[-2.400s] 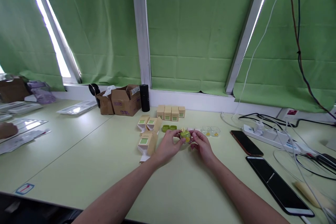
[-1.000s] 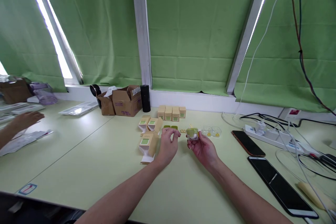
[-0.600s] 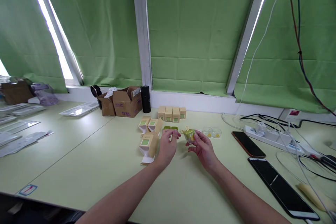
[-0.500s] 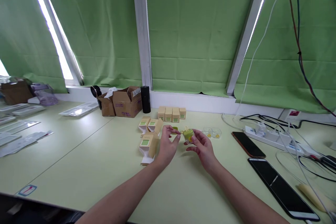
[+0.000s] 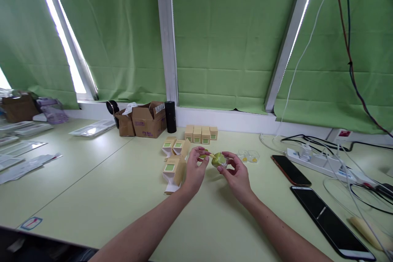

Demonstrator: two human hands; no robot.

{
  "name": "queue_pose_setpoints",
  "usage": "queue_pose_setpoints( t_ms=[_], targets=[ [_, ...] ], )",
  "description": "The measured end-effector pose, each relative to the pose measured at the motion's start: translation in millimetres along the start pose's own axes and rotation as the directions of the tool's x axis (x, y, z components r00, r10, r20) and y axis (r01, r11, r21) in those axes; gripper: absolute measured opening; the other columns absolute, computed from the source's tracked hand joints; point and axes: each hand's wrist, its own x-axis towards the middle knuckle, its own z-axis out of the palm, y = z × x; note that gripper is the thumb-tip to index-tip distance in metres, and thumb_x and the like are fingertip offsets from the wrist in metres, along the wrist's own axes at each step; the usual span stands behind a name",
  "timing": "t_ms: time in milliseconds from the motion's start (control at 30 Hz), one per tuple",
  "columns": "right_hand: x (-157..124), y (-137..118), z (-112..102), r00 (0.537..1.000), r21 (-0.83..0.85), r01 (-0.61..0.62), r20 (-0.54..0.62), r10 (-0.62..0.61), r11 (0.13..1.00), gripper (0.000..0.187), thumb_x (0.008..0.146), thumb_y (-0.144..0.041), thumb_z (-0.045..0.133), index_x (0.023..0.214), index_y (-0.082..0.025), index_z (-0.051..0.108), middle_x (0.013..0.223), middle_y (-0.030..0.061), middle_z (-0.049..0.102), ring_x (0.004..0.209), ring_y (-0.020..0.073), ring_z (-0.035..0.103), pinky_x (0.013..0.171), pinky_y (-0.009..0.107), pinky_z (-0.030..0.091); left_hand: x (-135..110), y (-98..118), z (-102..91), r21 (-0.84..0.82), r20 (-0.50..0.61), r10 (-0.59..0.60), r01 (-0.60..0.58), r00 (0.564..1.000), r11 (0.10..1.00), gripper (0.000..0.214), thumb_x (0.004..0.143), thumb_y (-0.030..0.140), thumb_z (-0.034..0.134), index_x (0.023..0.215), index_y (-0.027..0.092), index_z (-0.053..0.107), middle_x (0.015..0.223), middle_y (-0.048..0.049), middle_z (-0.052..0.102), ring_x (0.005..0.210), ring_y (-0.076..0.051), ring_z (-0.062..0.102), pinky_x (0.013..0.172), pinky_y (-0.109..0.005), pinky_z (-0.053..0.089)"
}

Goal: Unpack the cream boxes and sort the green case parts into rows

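Observation:
My right hand (image 5: 237,174) grips a small green-topped clear case (image 5: 218,159) between thumb and fingers, above the table. The case is tilted, with its cord end toward the left. My left hand (image 5: 195,168) pinches the pale yellow cord loop (image 5: 211,155) on the case. Another green piece (image 5: 204,152) shows partly behind my left fingers; I cannot tell whether it is held. To the right lie two clear cups (image 5: 248,156) with yellow bits inside. Left of my left hand are three open tan boxes (image 5: 170,166) with white flaps out.
Several closed tan boxes (image 5: 197,134) stand at the back, near a black cylinder (image 5: 170,117) and a cardboard carton (image 5: 149,119). Two phones (image 5: 331,221) and a power strip (image 5: 316,159) with tangled cables lie on the right. Clear trays (image 5: 92,127) lie at the left.
The green-topped case has tipped over toward the left, its cord loop now pointing at my left hand. My left fingers have come onto the cord.

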Motion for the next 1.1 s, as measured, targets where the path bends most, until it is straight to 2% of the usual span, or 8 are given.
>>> queue_pose_setpoints(
  t_ms=[133,267,433,633,800,933,1100],
  targets=[
    [0.0,0.1,0.4,1.000,-0.003,0.020,0.015,-0.020,1.000,0.050,0.076,-0.040,0.085,0.121,-0.028,0.067,0.123,0.0092,0.068,0.096,0.0233,0.064,0.073,0.036,0.060,-2.7,2.6,0.1,-0.045,0.085,0.010,-0.007,0.996,0.999,0.022,0.088,0.032,0.068,0.105,0.019,0.070,0.116,-0.0119,0.074,0.111,-0.026,0.069,0.095,-0.041,0.054],
    [-0.4,2.1,1.0,0.999,0.028,0.018,0.045,-0.019,0.999,0.050,0.078,-0.041,0.084,0.122,-0.028,0.065,0.129,0.0092,0.065,0.098,0.0232,0.063,0.071,0.036,0.061,-1.8,0.6,1.0,-0.054,0.062,0.012,-0.008,0.998,0.998,0.015,0.087,0.031,0.071,0.095,0.019,0.074,0.111,-0.0117,0.076,0.109,-0.027,0.071,0.092,-0.040,0.057],
    [-0.9,4.7,1.5,0.992,0.066,-0.018,0.126,0.009,0.998,0.051,0.079,-0.041,0.083,0.124,-0.028,0.062,0.131,0.0084,0.062,0.098,0.0222,0.065,0.069,0.034,0.062,-0.5,-0.6,1.7,0.016,0.028,0.052,-0.053,0.998,0.998,0.013,0.088,0.032,0.070,0.088,0.019,0.073,0.105,-0.0105,0.078,0.103,-0.026,0.073,0.087,-0.038,0.057],
    [-1.2,3.2,0.0,0.990,-0.082,0.025,0.138,-0.014,0.996,0.049,0.082,-0.037,0.078,0.127,-0.031,0.060,0.136,0.0070,0.060,0.102,0.0224,0.066,0.076,0.036,0.062,-4.1,-2.8,3.3,0.109,0.062,0.080,-0.087,0.995,0.990,0.012,0.092,0.031,0.065,0.091,0.020,0.070,0.107,-0.0095,0.077,0.104,-0.025,0.072,0.087,-0.038,0.056],
    [1.2,2.4,-3.0,0.984,-0.237,0.157,0.119,-0.132,0.959,0.048,0.082,-0.032,0.075,0.128,-0.030,0.060,0.131,0.0075,0.064,0.121,0.0273,0.061,0.092,0.042,0.059,-6.8,-3.9,3.2,0.128,0.109,0.085,-0.099,0.990,0.987,0.013,0.096,0.032,0.060,0.096,0.021,0.068,0.113,-0.0096,0.075,0.104,-0.024,0.070,0.084,-0.036,0.056],
    [3.6,0.9,-5.4,0.977,-0.326,0.209,0.107,-0.184,0.922,0.047,0.081,-0.032,0.075,0.126,-0.027,0.062,0.125,0.0085,0.066,0.115,0.0283,0.061,0.092,0.045,0.055,-7.9,-2.9,2.9,0.141,0.112,0.081,-0.097,0.990,0.985,0.016,0.098,0.036,0.059,0.094,0.021,0.065,0.114,-0.0100,0.074,0.108,-0.025,0.069,0.084,-0.036,0.055],
    [4.3,-1.9,-6.7,0.979,-0.336,0.201,0.100,-0.177,0.920,0.047,0.080,-0.033,0.075,0.125,-0.027,0.062,0.122,0.0080,0.068,0.107,0.0271,0.062,0.091,0.044,0.053,-8.5,-1.7,3.6,0.153,0.092,0.099,-0.112,0.991,0.982,0.015,0.098,0.034,0.060,0.092,0.022,0.063,0.114,-0.0097,0.074,0.109,-0.025,0.069,0.094,-0.040,0.053]
  ],
)
